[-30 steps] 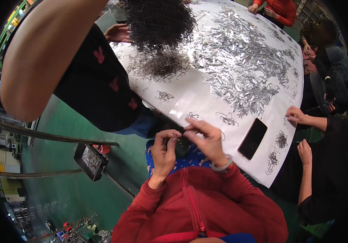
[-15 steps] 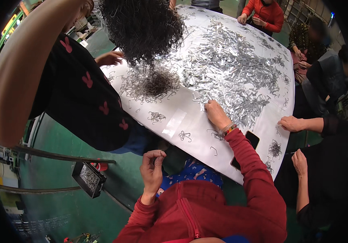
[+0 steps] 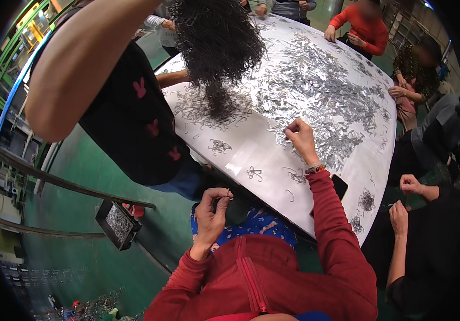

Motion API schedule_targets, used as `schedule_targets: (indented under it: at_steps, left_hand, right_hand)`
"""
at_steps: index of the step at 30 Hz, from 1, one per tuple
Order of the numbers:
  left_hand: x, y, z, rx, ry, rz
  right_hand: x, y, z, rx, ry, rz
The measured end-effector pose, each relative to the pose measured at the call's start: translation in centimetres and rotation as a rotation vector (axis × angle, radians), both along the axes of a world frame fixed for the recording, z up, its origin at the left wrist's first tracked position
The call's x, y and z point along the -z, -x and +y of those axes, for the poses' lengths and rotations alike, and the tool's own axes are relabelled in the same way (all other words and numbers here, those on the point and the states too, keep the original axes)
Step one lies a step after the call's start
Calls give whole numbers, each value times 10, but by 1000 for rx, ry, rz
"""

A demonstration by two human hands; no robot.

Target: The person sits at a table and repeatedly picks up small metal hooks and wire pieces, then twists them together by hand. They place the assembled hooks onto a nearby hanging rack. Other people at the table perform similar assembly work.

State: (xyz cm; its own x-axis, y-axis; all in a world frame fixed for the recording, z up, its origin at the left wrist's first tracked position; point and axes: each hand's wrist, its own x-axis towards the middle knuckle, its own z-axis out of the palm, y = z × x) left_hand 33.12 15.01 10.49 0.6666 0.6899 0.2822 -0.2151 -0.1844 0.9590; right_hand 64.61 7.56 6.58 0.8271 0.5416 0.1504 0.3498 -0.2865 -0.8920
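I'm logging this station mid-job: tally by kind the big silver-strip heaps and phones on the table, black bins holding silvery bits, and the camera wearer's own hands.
Silver-strip heap: 1
Phone, partly hidden by the right sleeve: 1
Black bin: 1
Wearer's left hand and right hand: 2
Total: 5

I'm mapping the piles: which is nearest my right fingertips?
The wide silver-coloured pile, its near edge at your right hand; unlike it, the others are dark wire hooks.
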Motion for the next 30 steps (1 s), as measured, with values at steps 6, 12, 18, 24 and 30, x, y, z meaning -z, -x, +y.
schedule_targets:
  at_steps: [6, 12, 18, 24, 30]
  left_hand:
    - [2, 3, -2, 32, -4, 53]
    - [6, 1, -3, -12, -65, 49]
    - [9, -2, 0, 25, -38, 15]
    - [9, -11, 1, 23, -51, 133]
    - [5, -15, -1, 20, -78, 120]
  right_hand:
    - [5, 37, 8, -344, -211, 446]
    - [9, 40, 25, -257, -106, 388]
    - [-15, 83, 17, -498, -265, 689]
    - [-54, 141, -3, -582, -402, 751]
    - [-75, 166, -17, -513, -381, 660]
